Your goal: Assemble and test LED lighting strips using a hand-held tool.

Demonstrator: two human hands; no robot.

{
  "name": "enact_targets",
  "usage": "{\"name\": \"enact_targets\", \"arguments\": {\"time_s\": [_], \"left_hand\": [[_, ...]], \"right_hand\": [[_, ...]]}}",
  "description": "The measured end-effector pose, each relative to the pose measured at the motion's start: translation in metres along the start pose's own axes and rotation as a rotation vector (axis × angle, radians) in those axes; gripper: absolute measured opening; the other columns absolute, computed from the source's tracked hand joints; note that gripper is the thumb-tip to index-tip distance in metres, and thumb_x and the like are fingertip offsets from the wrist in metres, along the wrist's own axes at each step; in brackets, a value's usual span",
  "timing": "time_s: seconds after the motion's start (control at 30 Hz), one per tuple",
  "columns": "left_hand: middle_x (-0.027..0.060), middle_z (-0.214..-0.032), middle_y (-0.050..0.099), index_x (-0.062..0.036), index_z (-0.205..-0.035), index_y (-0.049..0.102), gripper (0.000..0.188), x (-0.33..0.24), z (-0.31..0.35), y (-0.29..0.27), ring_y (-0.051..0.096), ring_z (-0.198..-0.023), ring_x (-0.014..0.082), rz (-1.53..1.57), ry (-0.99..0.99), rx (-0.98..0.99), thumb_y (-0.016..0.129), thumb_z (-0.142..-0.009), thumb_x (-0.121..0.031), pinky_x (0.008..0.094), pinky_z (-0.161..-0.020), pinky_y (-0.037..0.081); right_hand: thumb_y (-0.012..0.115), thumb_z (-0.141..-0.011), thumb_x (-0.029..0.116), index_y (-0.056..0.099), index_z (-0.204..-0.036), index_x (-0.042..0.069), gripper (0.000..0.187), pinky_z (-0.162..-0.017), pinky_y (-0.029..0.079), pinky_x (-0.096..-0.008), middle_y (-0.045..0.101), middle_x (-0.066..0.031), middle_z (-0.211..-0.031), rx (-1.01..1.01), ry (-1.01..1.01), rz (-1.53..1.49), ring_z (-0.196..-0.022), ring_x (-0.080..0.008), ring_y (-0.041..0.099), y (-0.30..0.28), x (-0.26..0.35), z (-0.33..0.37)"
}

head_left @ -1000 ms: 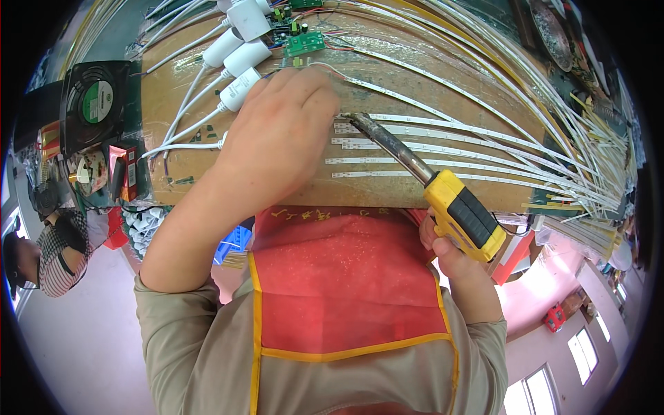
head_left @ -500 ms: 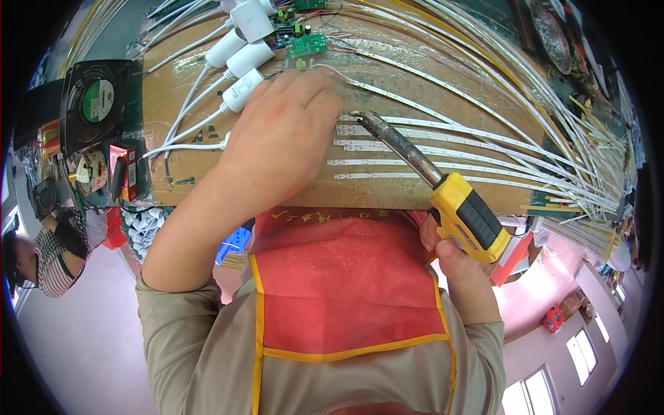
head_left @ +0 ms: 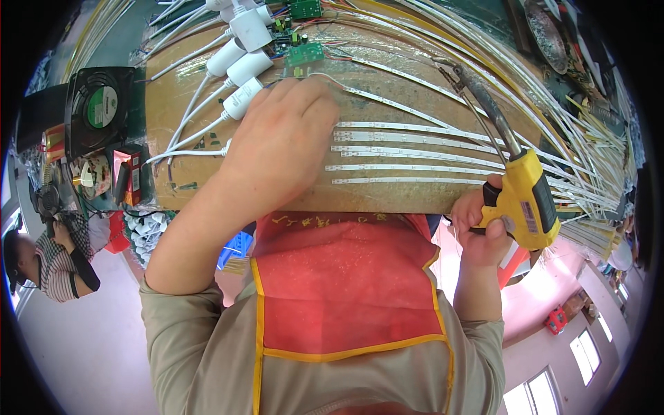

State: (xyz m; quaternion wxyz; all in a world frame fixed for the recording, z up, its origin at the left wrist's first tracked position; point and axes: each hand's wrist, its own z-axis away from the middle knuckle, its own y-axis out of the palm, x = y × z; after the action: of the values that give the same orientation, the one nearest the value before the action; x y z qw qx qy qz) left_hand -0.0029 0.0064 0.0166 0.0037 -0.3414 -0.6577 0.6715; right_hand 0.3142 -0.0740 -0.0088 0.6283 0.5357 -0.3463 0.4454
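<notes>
My right hand [head_left: 481,225] is wrapped round the grip of a yellow and black soldering gun [head_left: 529,200], whose long metal tip points up and to the left over the bench. My left hand [head_left: 283,142] rests with curled, pinched fingers by the left ends of several white LED strips [head_left: 401,150]. Its fingertips point down and away, so what they pinch is hidden behind the hand. Just beyond the knuckles lies a green circuit board [head_left: 304,54] with thin wires. White cylindrical plug housings [head_left: 242,98] on white cables lie to the left of that hand.
A black fan [head_left: 104,107] stands at the bench's left end, near a small red box [head_left: 126,176]. Long strips bunch up at the right [head_left: 598,159]. A metal dish [head_left: 546,38] sits at the far right. Another person [head_left: 66,266] is at the far left.
The soldering gun in my right hand has swung right and away from my left hand, its tip leaving the strip ends. My left hand has hardly moved.
</notes>
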Motion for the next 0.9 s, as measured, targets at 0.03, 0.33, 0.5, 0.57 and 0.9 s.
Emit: {"name": "enact_targets", "arguments": {"time_s": [0.03,0.33,0.5,0.57,0.9], "left_hand": [[0.0127,-0.111,0.063,-0.0042,-0.100,0.063,0.010,0.000,0.000,0.000,0.060,-0.104,0.0367,0.000,-0.003,0.003,0.065,-0.090,-0.005,0.0451,-0.093,0.048],[0.0130,-0.111,0.063,-0.0043,-0.100,0.063,0.011,-0.002,0.001,0.000,0.060,-0.104,0.0368,0.004,0.007,-0.012,0.066,-0.089,-0.005,0.0455,-0.093,0.047],[0.0130,-0.110,0.062,-0.0041,-0.099,0.062,0.011,-0.001,0.001,0.002,0.060,-0.102,0.0368,0.007,0.014,-0.024,0.066,-0.088,-0.004,0.0458,-0.091,0.048],[0.0130,-0.110,0.062,-0.0040,-0.099,0.062,0.011,-0.001,0.000,0.002,0.060,-0.102,0.0368,0.008,0.016,-0.023,0.066,-0.088,-0.004,0.0459,-0.090,0.048],[0.0132,-0.112,0.064,-0.0052,-0.105,0.065,0.026,-0.008,0.010,-0.015,0.062,-0.102,0.0362,0.029,0.014,-0.083,0.074,-0.081,-0.005,0.0461,-0.088,0.050]], "right_hand": [[0.085,-0.083,0.045,0.048,-0.140,-0.003,0.083,-0.055,0.041,-0.0303,0.051,-0.0020,-0.073,-0.001,-0.007,0.012,-0.061,-0.0145,0.049,0.002,0.000,-0.002],[0.086,-0.084,0.041,0.046,-0.141,-0.005,0.083,-0.058,0.044,-0.0310,0.052,-0.0030,-0.074,0.032,0.004,0.006,-0.063,-0.0151,0.051,0.004,0.000,-0.005],[0.085,-0.085,0.040,0.045,-0.142,-0.005,0.082,-0.059,0.044,-0.0315,0.052,-0.0036,-0.074,0.052,-0.004,-0.008,-0.063,-0.0154,0.051,0.001,-0.002,-0.005],[0.084,-0.085,0.039,0.045,-0.142,-0.005,0.082,-0.059,0.044,-0.0315,0.052,-0.0039,-0.074,0.062,-0.012,-0.014,-0.063,-0.0156,0.051,0.000,-0.003,-0.005],[0.080,-0.086,0.042,0.048,-0.140,-0.002,0.076,-0.052,0.044,-0.0307,0.051,-0.0015,-0.070,0.051,-0.080,0.020,-0.055,-0.0147,0.050,0.001,-0.008,-0.008]]}}
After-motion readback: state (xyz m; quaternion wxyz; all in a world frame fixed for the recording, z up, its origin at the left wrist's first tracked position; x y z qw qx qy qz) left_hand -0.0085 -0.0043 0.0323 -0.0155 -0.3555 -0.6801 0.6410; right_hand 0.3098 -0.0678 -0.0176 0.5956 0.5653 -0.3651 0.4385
